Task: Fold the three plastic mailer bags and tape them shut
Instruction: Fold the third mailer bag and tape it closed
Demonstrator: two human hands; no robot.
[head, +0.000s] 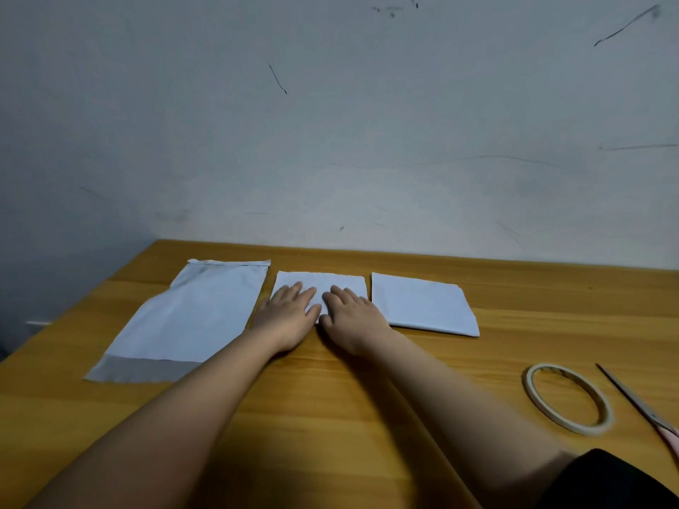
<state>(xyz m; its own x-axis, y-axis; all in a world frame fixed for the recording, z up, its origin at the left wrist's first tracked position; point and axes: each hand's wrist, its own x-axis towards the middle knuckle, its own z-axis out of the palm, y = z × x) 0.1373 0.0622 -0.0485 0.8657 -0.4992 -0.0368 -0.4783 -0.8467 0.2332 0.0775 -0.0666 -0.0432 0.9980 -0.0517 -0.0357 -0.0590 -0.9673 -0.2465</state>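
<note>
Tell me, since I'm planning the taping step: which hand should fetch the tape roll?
Probably the right hand: the tape roll lies on its side of the table. The left hand can keep pressing the middle bag.

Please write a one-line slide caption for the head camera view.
Both hands, left hand and right hand, press the middle mailer bag flat between an unfolded bag and a folded bag.

Three white mailer bags lie on the wooden table [367,398], which is honey-yellow with darker grain streaks. The unfolded bag [191,317] near the left edge has a grey strip at its near end. The tape roll [567,398] is cream; the scissors [639,402] have pink handles.
</note>
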